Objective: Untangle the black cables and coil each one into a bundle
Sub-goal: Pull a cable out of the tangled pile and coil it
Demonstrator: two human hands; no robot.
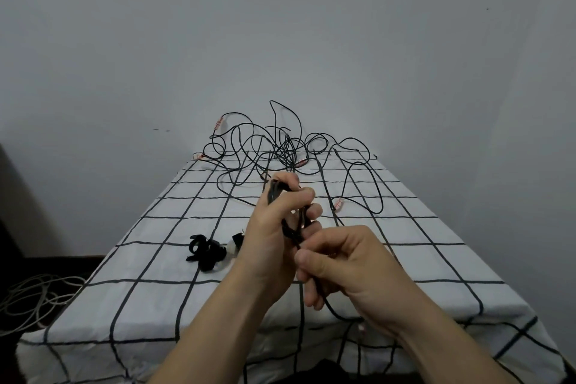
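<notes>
A tangle of thin black cables (pixel 282 146) lies heaped at the far end of the table, some loops standing up against the wall. My left hand (pixel 274 227) is raised over the middle of the table and grips a small coiled bundle of black cable (pixel 293 224). My right hand (pixel 346 262), just below and right of it, pinches the same cable's loose strand, which runs down past my fingers toward the table's front edge. A finished black bundle (pixel 204 254) lies on the cloth to the left of my hands.
The table is covered by a white cloth with a black grid (pixel 149 271). Small pink-white tags (pixel 338 204) sit on cable ends. A grey wall stands close behind. Pale cables (pixel 34 299) lie coiled on the dark floor at the left.
</notes>
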